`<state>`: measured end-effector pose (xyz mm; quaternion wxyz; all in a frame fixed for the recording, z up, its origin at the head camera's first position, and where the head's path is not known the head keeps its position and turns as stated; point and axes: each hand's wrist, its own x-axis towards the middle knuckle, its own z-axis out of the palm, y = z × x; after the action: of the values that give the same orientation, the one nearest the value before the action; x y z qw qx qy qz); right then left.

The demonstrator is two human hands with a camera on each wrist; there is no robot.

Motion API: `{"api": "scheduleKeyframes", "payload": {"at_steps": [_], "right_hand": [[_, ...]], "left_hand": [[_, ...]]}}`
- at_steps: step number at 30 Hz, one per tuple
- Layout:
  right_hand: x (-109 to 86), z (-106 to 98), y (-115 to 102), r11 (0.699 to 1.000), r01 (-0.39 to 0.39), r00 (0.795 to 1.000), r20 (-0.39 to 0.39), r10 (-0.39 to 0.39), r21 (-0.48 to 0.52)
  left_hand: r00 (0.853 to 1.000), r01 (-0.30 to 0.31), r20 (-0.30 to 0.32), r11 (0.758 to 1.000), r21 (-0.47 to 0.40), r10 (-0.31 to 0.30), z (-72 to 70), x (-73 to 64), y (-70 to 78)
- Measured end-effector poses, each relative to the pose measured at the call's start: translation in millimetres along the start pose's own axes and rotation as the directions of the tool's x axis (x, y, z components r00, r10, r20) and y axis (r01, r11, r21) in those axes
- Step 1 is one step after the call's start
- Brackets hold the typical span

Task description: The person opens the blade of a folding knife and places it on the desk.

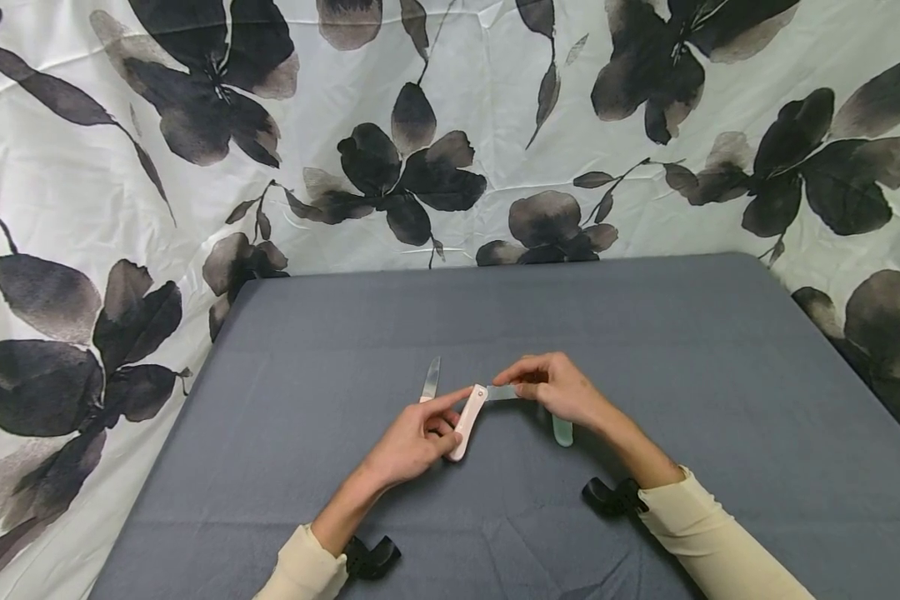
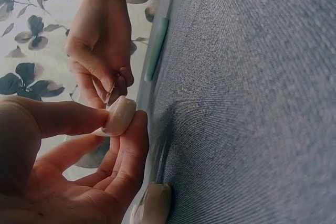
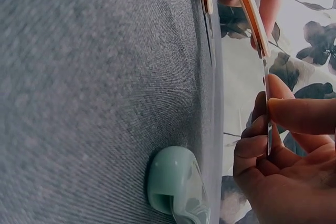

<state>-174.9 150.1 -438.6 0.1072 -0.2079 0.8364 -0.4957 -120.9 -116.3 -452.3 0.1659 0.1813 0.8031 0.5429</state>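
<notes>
A folding knife with a pale pink handle [image 1: 468,427] is held above the table, its blade [image 1: 502,392] swung out at an angle to the handle. My left hand [image 1: 414,442] grips the handle between thumb and fingers, index finger reaching to the pivot end. From the other side, my right hand [image 1: 561,390] pinches the blade between thumb and fingers, as the right wrist view shows on the blade [image 3: 267,82]. Partly behind my left hand lies a second knife [image 1: 431,379] with its blade out. A green-handled knife [image 1: 562,432] rests below my right hand, partly covered by it.
Grey cloth [image 1: 330,333] covers the table. A white curtain with dark flowers [image 1: 412,179] hangs behind it and along the left side. Black wrist mounts [image 1: 372,558] sit under both forearms, close over the cloth.
</notes>
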Motion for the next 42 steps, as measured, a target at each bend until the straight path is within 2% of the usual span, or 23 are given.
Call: {"api": "scheduleKeyframes", "payload": {"at_steps": [10, 19, 42], "right_hand": [[1.8, -2.0, 0.3, 1.0, 0.019, 1.0, 0.021, -0.018, -0.023], [4.2, -4.0, 1.8, 0.999, 0.032, 0.999, 0.036, -0.03, -0.044], [8.8, -5.8, -4.8, 0.997, 0.011, 0.998, 0.061, -0.006, -0.08]], "left_hand": [[0.999, -0.025, 0.035, 0.999, 0.049, 0.024, -1.9, 0.3, 0.2], [0.998, -0.019, 0.061, 0.997, 0.072, 0.015, -2.5, 0.6, 2.8], [0.992, -0.006, 0.123, 0.998, 0.062, -0.001, -9.9, 3.9, 8.1]]}}
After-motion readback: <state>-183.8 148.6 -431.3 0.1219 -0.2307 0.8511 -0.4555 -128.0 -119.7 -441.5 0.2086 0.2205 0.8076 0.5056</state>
